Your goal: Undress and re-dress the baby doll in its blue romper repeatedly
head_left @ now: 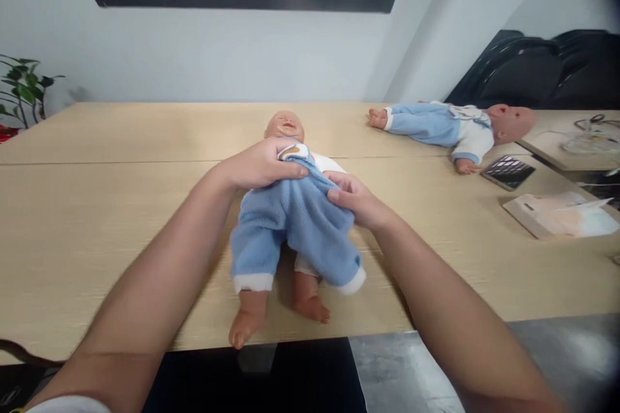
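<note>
A baby doll [284,126] lies on its back on the table, head away from me and bare feet towards me. Blue fleece overalls [310,226] with white cuffs cover its front. One trouser leg is around the doll's leg on the left; the other hangs loose beside the leg on the right, whose foot shows below. My left hand [268,164] is closed on the bib near the doll's chest, where a patterned patch shows. My right hand [356,197] pinches the overalls' side edge at the doll's waist. A white top is partly visible under the cloth.
A second doll [436,129] in similar blue and white clothes lies at the back right of the wooden table [121,206]. Near it are a dark phone [508,171] and a tissue pack [557,214]. A plant [26,87] stands far left; black chairs [533,71] are behind right.
</note>
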`<action>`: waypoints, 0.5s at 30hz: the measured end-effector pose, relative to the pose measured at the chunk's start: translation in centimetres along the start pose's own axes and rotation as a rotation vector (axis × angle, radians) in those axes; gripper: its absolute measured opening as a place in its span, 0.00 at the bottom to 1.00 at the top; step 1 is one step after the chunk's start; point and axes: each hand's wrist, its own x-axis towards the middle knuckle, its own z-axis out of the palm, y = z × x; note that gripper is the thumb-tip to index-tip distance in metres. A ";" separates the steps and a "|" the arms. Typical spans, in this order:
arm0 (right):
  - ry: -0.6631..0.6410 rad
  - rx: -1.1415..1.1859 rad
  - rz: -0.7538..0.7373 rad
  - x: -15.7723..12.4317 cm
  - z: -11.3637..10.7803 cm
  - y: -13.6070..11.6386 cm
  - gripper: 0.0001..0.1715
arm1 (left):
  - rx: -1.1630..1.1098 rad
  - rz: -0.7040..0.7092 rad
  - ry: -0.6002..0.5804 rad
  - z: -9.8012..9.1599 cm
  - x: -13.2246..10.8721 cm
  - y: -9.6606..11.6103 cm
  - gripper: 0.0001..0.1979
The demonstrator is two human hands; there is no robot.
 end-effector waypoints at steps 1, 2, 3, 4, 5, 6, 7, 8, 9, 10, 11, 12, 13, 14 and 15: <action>-0.059 0.002 0.030 -0.2 -0.2 -0.4 0.31 | -0.055 -0.022 0.007 -0.1 -0.2 -0.3 0.16; -0.109 -0.011 0.056 -0.4 -0.4 -0.7 0.31 | -0.103 -0.039 0.017 -0.2 -0.3 -0.5 0.15; -0.152 -0.033 0.083 -0.6 -0.6 -1.0 0.31 | -0.147 -0.049 0.022 -0.3 -0.4 -0.8 0.15; -0.180 -0.058 0.106 -0.6 -0.7 -1.1 0.31 | -0.186 -0.054 0.018 -0.3 -0.4 -1.0 0.16; -0.183 -0.086 0.114 -0.6 -0.7 -1.2 0.30 | -0.216 -0.057 0.003 -0.3 -0.5 -1.2 0.17; -0.154 -0.118 0.099 -0.5 -0.6 -1.1 0.29 | -0.228 -0.064 -0.028 -0.2 -0.6 -1.2 0.19; -0.087 -0.152 0.056 -0.3 -0.4 -1.0 0.27 | -0.220 -0.073 -0.076 -0.1 -0.6 -1.1 0.20; 0.006 -0.186 -0.008 -0.1 -0.1 -0.7 0.25 | -0.188 -0.080 -0.136 0.1 -0.7 -1.0 0.21; 0.107 -0.220 -0.079 0.2 0.2 -0.4 0.22 | -0.120 -0.081 -0.197 0.4 -0.7 -0.8 0.22; 0.201 -0.252 -0.143 0.4 0.6 0.0 0.20 | -0.021 -0.077 -0.251 0.7 -0.8 -0.5 0.23; 0.275 -0.282 -0.188 0.6 0.9 0.3 0.18 | 0.096 -0.075 -0.294 1.0 -0.8 -0.2 0.24; 0.326 -0.309 -0.210 0.8 1.3 0.5 0.17 | 0.212 -0.077 -0.316 1.4 -0.7 0.1 0.24; 0.358 -0.329 -0.215 0.9 1.5 0.7 0.16 | 0.309 -0.072 -0.318 1.6 -0.7 0.4 0.23; 0.378 -0.343 -0.211 0.9 1.6 0.8 0.15 | 0.375 -0.056 -0.304 1.8 -0.6 0.6 0.20; 0.392 -0.349 -0.210 0.9 1.6 0.8 0.15 | 0.403 -0.026 -0.281 1.9 -0.5 0.8 0.16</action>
